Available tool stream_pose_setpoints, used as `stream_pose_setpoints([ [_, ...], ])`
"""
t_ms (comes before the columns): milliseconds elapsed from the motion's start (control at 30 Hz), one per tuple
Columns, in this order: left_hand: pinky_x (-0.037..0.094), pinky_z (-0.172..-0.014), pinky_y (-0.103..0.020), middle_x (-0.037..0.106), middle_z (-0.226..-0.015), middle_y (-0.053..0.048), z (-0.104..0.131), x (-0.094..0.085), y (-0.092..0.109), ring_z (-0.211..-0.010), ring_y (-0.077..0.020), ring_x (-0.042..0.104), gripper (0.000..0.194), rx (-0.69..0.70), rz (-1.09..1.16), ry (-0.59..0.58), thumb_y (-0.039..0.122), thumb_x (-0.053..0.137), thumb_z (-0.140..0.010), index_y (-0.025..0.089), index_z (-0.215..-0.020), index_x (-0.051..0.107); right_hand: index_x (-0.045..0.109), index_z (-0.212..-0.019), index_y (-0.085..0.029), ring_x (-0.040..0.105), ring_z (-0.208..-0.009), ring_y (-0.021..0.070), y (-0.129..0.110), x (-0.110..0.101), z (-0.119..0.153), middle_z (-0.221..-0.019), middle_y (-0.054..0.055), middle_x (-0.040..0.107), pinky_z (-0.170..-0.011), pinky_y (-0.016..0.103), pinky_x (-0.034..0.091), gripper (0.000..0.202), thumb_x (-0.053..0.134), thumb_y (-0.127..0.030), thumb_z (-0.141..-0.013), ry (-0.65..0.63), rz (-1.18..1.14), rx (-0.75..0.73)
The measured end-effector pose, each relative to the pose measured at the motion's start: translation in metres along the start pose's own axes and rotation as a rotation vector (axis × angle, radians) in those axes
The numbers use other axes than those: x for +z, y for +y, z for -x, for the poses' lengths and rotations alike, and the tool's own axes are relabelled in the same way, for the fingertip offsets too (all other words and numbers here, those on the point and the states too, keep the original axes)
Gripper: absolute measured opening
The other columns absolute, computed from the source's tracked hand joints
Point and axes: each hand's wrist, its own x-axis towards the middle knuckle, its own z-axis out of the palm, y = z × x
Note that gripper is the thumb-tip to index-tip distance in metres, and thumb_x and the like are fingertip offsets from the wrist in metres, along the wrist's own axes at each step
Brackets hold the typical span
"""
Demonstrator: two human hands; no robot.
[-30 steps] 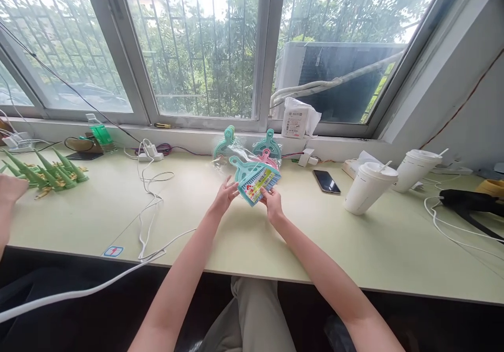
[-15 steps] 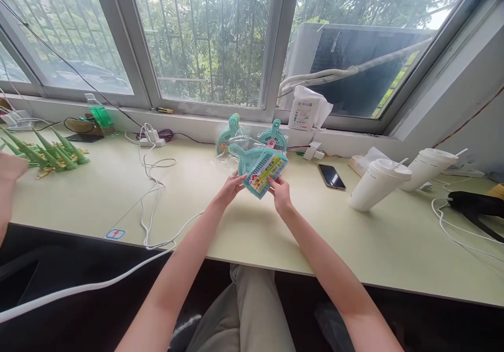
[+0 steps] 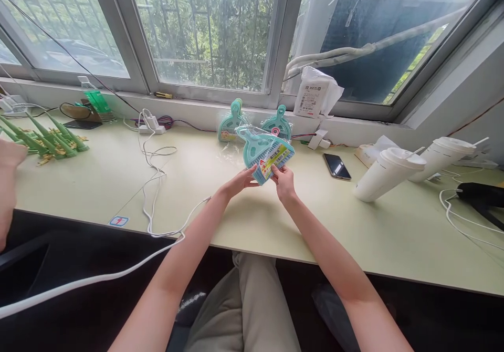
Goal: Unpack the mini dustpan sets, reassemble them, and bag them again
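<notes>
Pale green desk surface [image 3: 98, 184] runs under a wide barred window with trees outside. At the centre, both hands hold up a teal plastic mini dustpan-and-brush set in a clear wrapper with a colourful label [image 3: 264, 155], tilted, its handle pointing to 11 o'clock. The left hand [image 3: 240, 180] pinches its lower left corner with the fingertips; the right hand [image 3: 284, 180] pinches the lower right edge, thumb on the label. Just beyond it, at 12 o'clock against the sill, stand two more teal wrapped dustpan sets [image 3: 231, 126], upright. At 3 o'clock from the hands lies a black phone [image 3: 337, 165], face up, and further right two white lidded paper cups with straws [image 3: 388, 173] lean side by side. A white paper packet [image 3: 315, 97] sits on the sill at 1 o'clock. A white cable [image 3: 153, 184] trails from a charger at 10 o'clock down over the desk's front edge. At far 9 o'clock lies a heap of green cone-shaped pieces [image 3: 43, 142], with another person's hand [image 3: 10, 155] at the picture's left edge.
</notes>
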Motion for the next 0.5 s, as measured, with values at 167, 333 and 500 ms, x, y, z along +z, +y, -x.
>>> stream_pose_setpoints([
  [167, 0.045, -0.099, -0.047, 0.064, -0.125, -0.012, 0.003, 0.008, 0.003, -0.121, -0.0295, 0.055, 0.053, -0.035, 0.018, -0.114, 0.054, 0.058, -0.084, 0.022, -0.127, 0.059, 0.062, -0.091, -0.016, 0.067, -0.099, 0.0225, -0.006, -0.001, 0.000, -0.105, 0.008, 0.071, -0.086, 0.036, 0.058, 0.027, 0.074, -0.029, -0.072, -0.031, -0.024, -0.044],
  [333, 0.047, -0.095, -0.043, 0.066, -0.121, -0.011, -0.001, 0.008, 0.008, -0.117, -0.0296, 0.057, 0.057, 0.197, 0.156, 0.051, 0.060, 0.048, -0.087, 0.019, -0.126, 0.059, 0.062, -0.094, -0.017, 0.067, -0.098, 0.0203, -0.005, 0.000, 0.000, -0.107, 0.006, 0.071, -0.084, 0.034, 0.058, 0.028, 0.074, -0.028, -0.072, -0.059, -0.056, -0.049],
  [500, 0.049, -0.089, -0.036, 0.069, -0.113, -0.005, 0.000, -0.004, 0.015, -0.109, -0.0261, 0.061, 0.045, 0.307, 0.216, 0.322, 0.047, 0.052, -0.090, 0.020, -0.125, 0.057, 0.060, -0.096, -0.020, 0.068, -0.093, 0.0202, 0.000, 0.002, 0.000, -0.099, 0.004, 0.072, -0.080, 0.036, 0.058, 0.034, 0.078, -0.031, -0.069, -0.130, 0.035, 0.015],
])
